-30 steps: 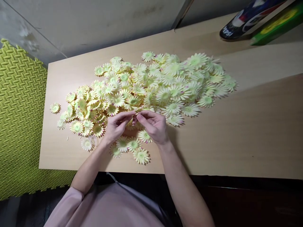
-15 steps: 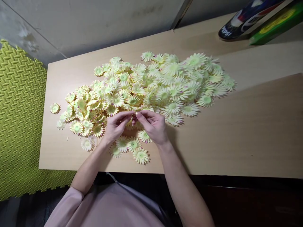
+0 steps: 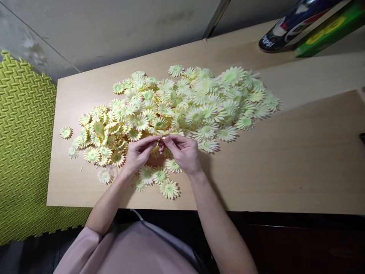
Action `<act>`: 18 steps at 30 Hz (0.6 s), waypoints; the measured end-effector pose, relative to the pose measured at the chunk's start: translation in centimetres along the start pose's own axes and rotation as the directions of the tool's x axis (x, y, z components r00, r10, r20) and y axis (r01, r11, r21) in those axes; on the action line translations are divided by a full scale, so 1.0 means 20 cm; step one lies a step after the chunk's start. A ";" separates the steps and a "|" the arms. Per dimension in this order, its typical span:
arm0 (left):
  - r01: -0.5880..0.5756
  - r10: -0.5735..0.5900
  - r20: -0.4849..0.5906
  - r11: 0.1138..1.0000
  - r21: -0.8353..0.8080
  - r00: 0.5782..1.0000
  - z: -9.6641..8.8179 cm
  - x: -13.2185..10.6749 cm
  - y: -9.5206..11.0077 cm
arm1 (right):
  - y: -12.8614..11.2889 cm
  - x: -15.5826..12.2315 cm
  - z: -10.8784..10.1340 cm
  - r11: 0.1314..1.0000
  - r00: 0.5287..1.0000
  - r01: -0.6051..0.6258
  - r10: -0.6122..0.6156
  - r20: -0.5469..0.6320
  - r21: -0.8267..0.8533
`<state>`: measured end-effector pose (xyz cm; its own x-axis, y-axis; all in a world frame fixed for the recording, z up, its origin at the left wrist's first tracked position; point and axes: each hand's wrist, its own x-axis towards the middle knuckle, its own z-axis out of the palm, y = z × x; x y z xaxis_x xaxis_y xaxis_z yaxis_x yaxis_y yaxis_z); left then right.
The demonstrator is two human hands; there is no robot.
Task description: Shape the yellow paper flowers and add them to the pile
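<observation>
My left hand [image 3: 142,152] and my right hand [image 3: 184,152] meet fingertip to fingertip at the front of a large heap of pale yellow artificial flowers [image 3: 196,114]. Both are closed in a pinch. Small pale yellow bits show between the fingertips; they look like the petals of one artificial flower, mostly hidden by the fingers. Below the hands, several loose flower heads lie on the table, among them a flower head with a green centre [image 3: 169,188]. Many petals in the heap have purple tips.
The wooden table [image 3: 270,163] stands against a grey wall [image 3: 128,30]. A Pepsi bottle [image 3: 281,36] and a green box [image 3: 322,36] are at the back right. Yellow-green foam matting [image 3: 25,152] is on the left. A single flower head [image 3: 66,132] lies near the left edge.
The camera view has shifted slightly, so the bottle and box appear a little further left. Both hands keep their pinch in nearly the same place, with only slight finger movement.
</observation>
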<state>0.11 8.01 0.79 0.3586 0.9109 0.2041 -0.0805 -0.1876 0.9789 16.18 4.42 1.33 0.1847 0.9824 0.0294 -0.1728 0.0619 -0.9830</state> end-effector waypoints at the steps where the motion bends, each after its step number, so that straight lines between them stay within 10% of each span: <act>1: 0.000 0.000 0.001 1.000 -0.004 1.000 0.00 0.00 0.00 | 0.00 0.00 0.00 1.000 1.000 0.000 0.000 0.005 0.003; 18: -0.025 0.025 0.005 1.000 -0.003 1.000 0.00 0.00 0.02 | 0.00 -0.01 0.00 1.000 1.000 0.011 -0.012 0.008 0.014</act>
<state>0.10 7.98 1.14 0.3609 0.9042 0.2284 -0.0918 -0.2092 0.9735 16.17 4.27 1.29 0.1791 0.9829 0.0422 -0.1844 0.0757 -0.9799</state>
